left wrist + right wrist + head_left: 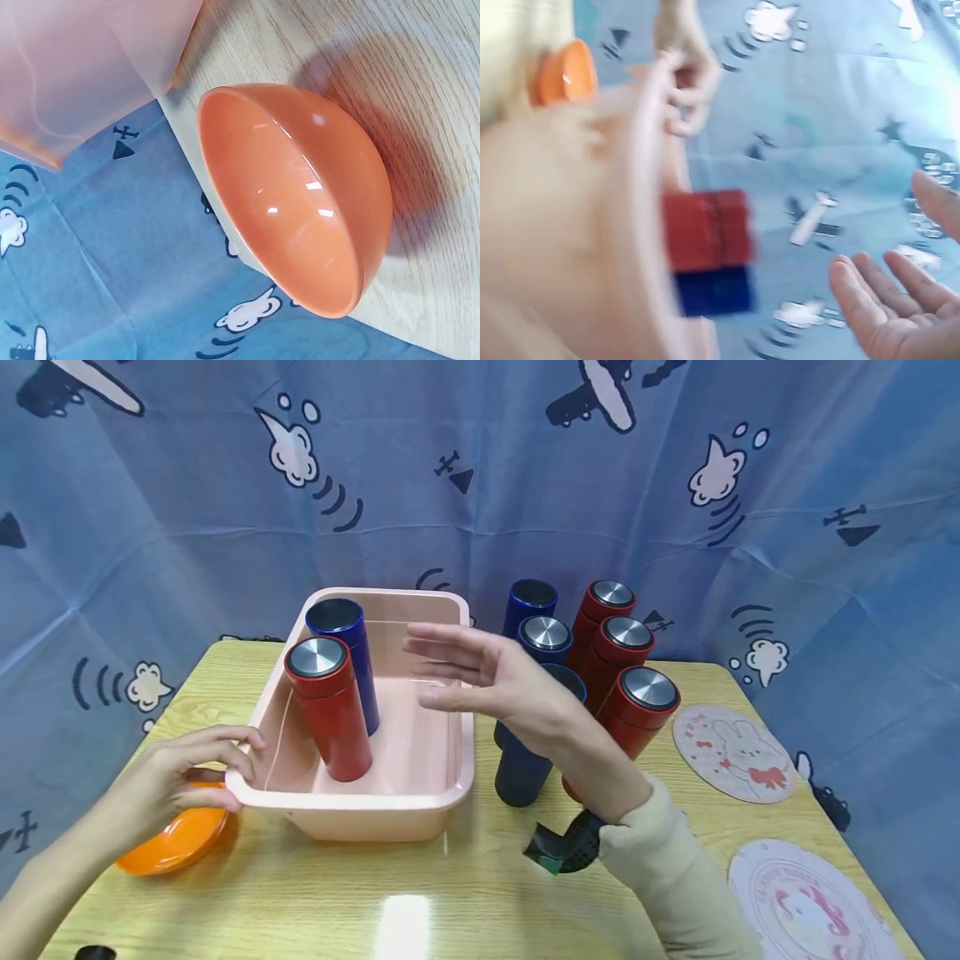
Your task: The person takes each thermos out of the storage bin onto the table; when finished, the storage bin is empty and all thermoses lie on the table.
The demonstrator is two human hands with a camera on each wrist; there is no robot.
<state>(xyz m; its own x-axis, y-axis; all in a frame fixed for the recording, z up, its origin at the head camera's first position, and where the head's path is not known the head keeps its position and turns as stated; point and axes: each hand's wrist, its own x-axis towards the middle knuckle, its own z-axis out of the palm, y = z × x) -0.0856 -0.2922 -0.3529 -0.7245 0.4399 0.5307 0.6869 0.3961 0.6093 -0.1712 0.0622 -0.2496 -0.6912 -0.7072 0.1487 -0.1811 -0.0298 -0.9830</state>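
A pale pink plastic bin (367, 820) stands on the table, its front left corner held by my left hand (180, 768) with fingers over the rim and thumb below. Inside the bin, toward its left, a red thermos bottle (335, 727) with a silver lid stands in front of a blue thermos bottle (362, 664). My right hand (487, 672) hangs above the bin's right side, fingers extended and thumb apart, holding nothing. In the right wrist view the fingers (892, 300) of that hand are spread, apart from the blurred bin.
Right of the bin stand several blue bottles (520, 772) and red bottles (628, 718), partly hidden behind my right forearm. An orange bowl (292, 202) sits left of the bin. Two round printed mats (735, 752) lie at the table's right. A patterned blue curtain (420, 460) hangs behind.
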